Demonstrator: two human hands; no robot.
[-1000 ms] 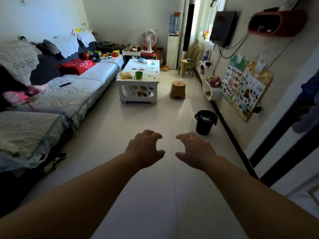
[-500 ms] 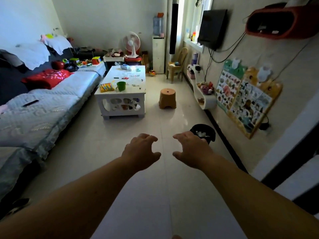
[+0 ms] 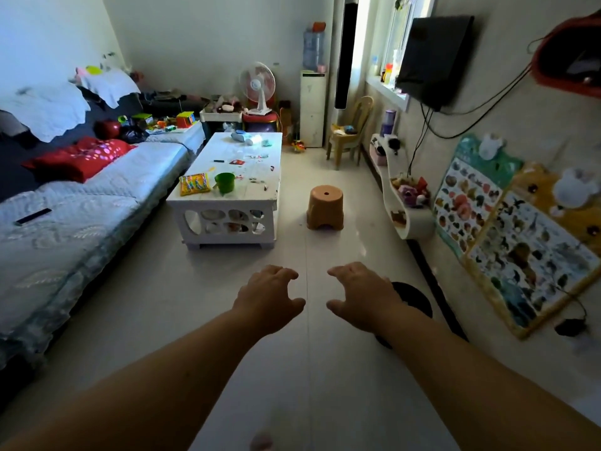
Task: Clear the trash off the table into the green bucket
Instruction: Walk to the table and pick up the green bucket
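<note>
Fingers (image 3: 286, 274) loosely curled, empty, left hand (image 3: 270, 299) and right hand (image 3: 362, 297); green bucket (image 3: 224, 182) small, upright, on white table (image 3: 255, 196).

White table (image 3: 260, 177), green bucket (image 3: 224, 182), tan stool (image 3: 325, 207), red spotted pillow (image 3: 81, 157).

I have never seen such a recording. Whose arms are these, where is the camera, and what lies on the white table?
There is no machine here. The two bare arms belong to a person, and the camera sits on that person's head, looking forward and down. The left hand and the right hand reach out above the floor, fingers loosely curled, holding nothing. Ahead stands the white table. On it are the green bucket, a yellow packet beside it, and small scraps scattered farther back. A brown stool stands on the floor right of the table.
</note>
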